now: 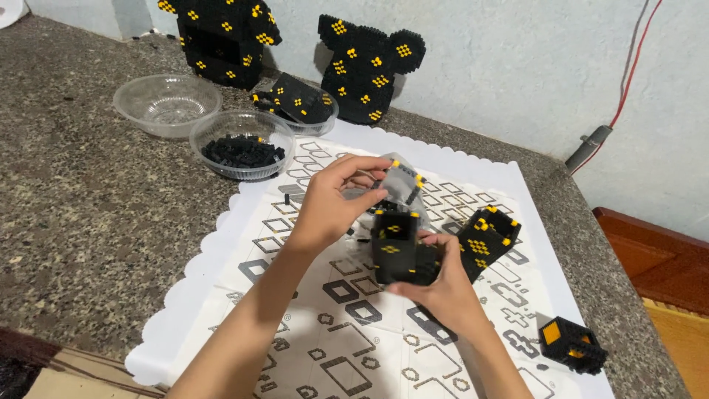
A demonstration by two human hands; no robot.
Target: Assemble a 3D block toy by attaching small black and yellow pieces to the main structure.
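Note:
My right hand grips a black brick-built block with yellow studs from below, holding it above the white paper mat. My left hand reaches over its top, fingers pinched near a small clear plastic bag with black and yellow pieces. A second black and yellow brick assembly sits just right of the held block.
Three clear plastic bowls stand at the back left: one empty, one with black bricks, one holding a flat panel. Two tall black-yellow builds lean by the wall. A small cube piece lies at the mat's right edge.

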